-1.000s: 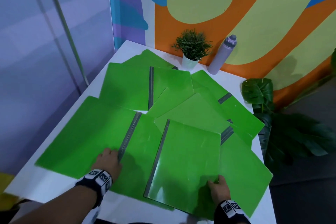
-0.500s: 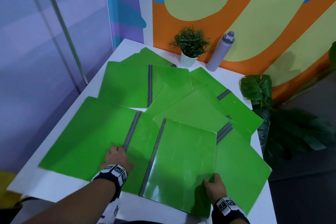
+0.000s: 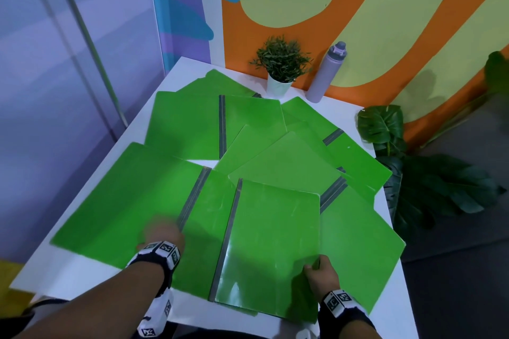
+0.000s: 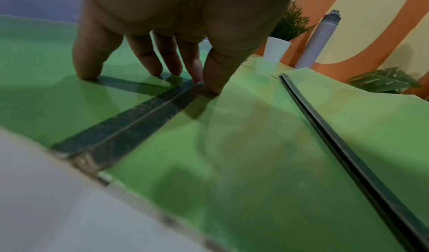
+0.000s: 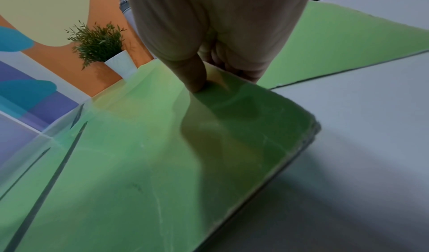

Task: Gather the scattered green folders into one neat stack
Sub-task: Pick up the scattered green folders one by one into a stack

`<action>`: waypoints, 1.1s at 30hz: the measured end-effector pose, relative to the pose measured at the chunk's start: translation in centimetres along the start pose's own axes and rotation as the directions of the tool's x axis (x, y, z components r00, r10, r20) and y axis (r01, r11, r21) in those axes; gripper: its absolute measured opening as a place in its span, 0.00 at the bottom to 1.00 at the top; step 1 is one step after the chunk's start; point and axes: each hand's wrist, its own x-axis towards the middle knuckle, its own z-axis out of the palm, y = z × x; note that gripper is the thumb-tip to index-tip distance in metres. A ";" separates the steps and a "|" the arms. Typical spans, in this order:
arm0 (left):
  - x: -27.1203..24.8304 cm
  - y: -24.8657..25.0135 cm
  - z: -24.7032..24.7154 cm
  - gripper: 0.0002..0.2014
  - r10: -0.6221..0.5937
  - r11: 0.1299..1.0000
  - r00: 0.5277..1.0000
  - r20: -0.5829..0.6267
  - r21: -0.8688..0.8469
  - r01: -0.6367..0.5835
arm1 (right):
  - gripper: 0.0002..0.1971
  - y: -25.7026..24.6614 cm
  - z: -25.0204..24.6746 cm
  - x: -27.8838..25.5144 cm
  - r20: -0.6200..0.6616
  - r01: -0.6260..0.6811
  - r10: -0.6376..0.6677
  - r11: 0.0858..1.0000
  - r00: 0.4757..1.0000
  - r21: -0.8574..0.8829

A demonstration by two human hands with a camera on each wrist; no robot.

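Several green folders with grey spines lie fanned and overlapping across the white table (image 3: 68,278). A closed folder (image 3: 270,245) lies nearest me on top of the others. My right hand (image 3: 316,270) pinches its near right edge, thumb on top (image 5: 197,83) and fingers underneath. An opened folder (image 3: 124,201) lies flat at the near left. My left hand (image 3: 162,234) presses on it with straight fingertips (image 4: 155,68) beside its grey spine (image 4: 130,124).
A small potted plant (image 3: 281,69) and a grey bottle (image 3: 325,71) stand at the table's far edge against the painted wall. A large leafy plant (image 3: 429,173) stands on the floor to the right. Bare white table shows along the near edge (image 4: 58,210).
The left hand has slid toward me and to the right along the opened folder. The right hand has moved the closed folder slightly left, closer to the opened folder.
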 end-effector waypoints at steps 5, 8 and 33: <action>0.0 0.2 -0.6 0.14 -0.035 0.999 0.999 0.040 0.012 0.035 | 0.08 -0.3 0.0 -0.5 0.018 -0.015 0.015 1.000 1.000 0.011; -0.2 0.3 -1.2 0.14 -0.033 0.996 0.998 0.053 0.087 0.029 | 0.09 -0.3 0.0 -0.6 0.020 -0.025 0.025 0.999 0.999 0.025; -6.7 0.2 -16.7 0.16 0.113 0.784 0.869 -0.482 -0.495 -0.376 | 0.34 -7.8 -2.3 -1.6 0.036 0.081 -0.172 0.621 0.984 0.779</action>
